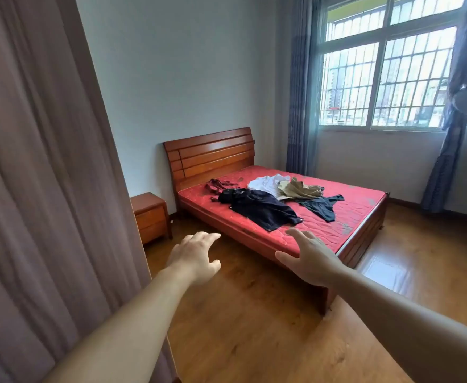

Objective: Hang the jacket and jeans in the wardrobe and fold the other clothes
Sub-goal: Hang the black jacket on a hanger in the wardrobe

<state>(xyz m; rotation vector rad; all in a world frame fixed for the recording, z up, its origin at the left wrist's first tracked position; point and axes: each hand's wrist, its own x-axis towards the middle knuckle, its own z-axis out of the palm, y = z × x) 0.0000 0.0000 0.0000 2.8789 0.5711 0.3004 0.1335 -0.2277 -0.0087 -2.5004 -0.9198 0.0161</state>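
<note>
Several clothes lie loose on a red mattress (pixel 345 200) across the room. Nearest me is a dark navy jacket (pixel 260 210) with metal snaps. Beside it lie a dark red garment (pixel 219 186), a white shirt (pixel 266 183), a khaki garment (pixel 298 189) and a dark blue-green piece (pixel 320 207). My left hand (pixel 196 254) and my right hand (pixel 311 254) reach forward in the air, fingers relaxed and empty, well short of the bed. No wardrobe interior shows.
A brownish-pink curtain (pixel 38 189) fills the left side, close to my left arm. A wooden nightstand (pixel 150 217) stands left of the wooden bed frame (pixel 365 239). Wood floor (pixel 254 327) lies between me and the bed. A barred window (pixel 384 76) with blue curtains is at the right.
</note>
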